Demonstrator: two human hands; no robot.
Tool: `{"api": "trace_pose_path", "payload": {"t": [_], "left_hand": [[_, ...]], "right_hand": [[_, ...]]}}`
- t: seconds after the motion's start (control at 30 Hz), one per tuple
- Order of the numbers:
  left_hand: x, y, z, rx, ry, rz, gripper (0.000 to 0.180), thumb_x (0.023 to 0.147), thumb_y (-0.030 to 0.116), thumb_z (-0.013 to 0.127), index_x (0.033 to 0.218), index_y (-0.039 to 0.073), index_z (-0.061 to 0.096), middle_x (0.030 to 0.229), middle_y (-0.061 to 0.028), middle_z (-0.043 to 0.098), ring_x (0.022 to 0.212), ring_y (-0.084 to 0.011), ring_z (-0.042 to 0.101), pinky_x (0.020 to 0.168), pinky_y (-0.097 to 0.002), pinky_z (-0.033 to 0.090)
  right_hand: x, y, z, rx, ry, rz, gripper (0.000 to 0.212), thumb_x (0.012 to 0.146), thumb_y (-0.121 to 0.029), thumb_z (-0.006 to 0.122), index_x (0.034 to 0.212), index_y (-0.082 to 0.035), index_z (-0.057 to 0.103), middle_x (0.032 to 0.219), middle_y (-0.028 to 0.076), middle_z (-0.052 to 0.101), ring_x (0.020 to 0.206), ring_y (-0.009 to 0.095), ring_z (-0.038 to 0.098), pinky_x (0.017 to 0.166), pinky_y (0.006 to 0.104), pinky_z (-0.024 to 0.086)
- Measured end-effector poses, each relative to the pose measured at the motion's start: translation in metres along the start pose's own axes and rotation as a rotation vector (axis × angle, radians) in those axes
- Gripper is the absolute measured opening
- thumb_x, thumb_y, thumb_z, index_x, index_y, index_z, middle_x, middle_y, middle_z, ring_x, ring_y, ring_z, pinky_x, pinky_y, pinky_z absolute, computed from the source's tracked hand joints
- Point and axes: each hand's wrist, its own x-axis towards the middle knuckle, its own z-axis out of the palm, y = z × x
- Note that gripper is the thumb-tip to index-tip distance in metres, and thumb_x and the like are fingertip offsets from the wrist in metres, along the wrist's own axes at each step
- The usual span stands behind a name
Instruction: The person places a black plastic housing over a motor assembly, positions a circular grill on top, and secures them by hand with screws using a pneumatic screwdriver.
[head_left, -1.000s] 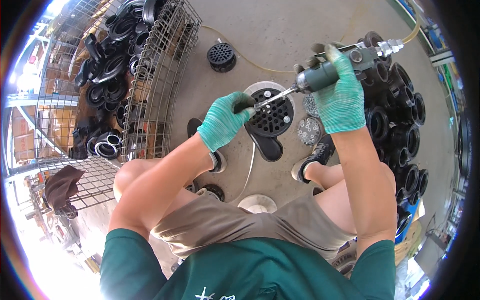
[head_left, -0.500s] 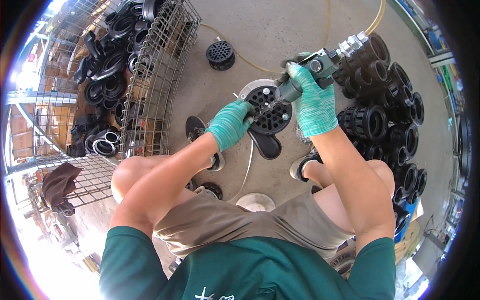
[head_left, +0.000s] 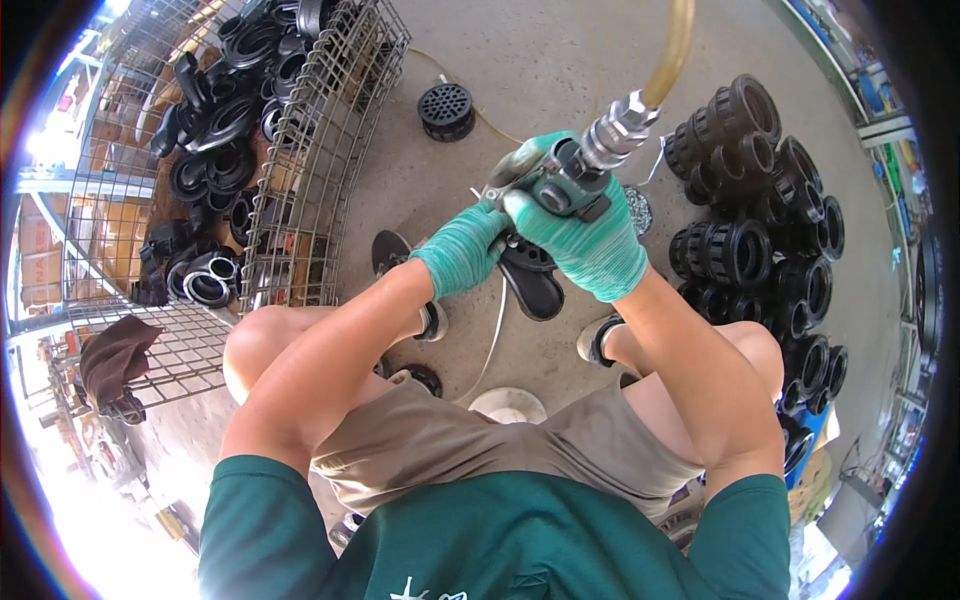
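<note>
1. Clearly the work is partway through: the person's hands are together over a grated black fitting (head_left: 531,258), whose lower edge alone shows beneath them.
2. The right hand (head_left: 583,238) is wrapped firmly around a dark green hose-fed tool (head_left: 560,190), which stands steeply, its metal coupling (head_left: 619,130) and yellowish hose (head_left: 674,48) rising above.
3. The left hand (head_left: 465,246) has its fingers curled in close at the tool's front end; I cannot tell whether they pinch anything, as the gloves hide it.
4. The fitting sits on the floor between the person's feet, with a curved black piece (head_left: 533,292) extending from its near side.
5. As far as I can judge, the tool is being applied here and this piece is unfinished; any fastener under the tool is out of sight, so I cannot say how many are done.
6. Beyond, a similar grated piece (head_left: 446,110) stands apart, its stage unclear. Stacked black ribbed couplings (head_left: 735,250) at right and loose black parts (head_left: 215,165) inside the wire basket (head_left: 322,150) lie untouched.
</note>
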Motion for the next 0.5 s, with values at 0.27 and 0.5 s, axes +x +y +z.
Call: {"api": "trace_pose_path", "payload": {"t": [0.27,0.5], "left_hand": [[0.004,-0.022,0.015,-1.376,-0.015,-0.508,0.028,0.105,0.02,0.056,0.133,0.019,0.057,0.128,0.0007,0.058,0.116,-0.0063,0.054,0.109,-0.0284,0.043],[0.01,0.002,0.009,-1.472,-0.007,-0.452,0.047,0.093,0.0,0.06,0.137,0.016,0.054,0.13,0.0009,0.056,0.121,-0.0078,0.051,0.111,-0.0268,0.041]], "right_hand": [[0.001,0.001,0.016,-0.092,-0.248,-0.02,0.03,0.081,0.006,0.071,0.106,-0.006,0.059,0.1,0.005,0.068,0.096,0.017,0.063,0.091,0.0332,0.052],[-0.001,0.017,0.004,-0.148,-0.336,-0.068,0.058,0.082,-0.001,0.082,0.135,-0.008,0.058,0.109,-0.001,0.068,0.094,0.008,0.062,0.086,0.0267,0.055]]}}
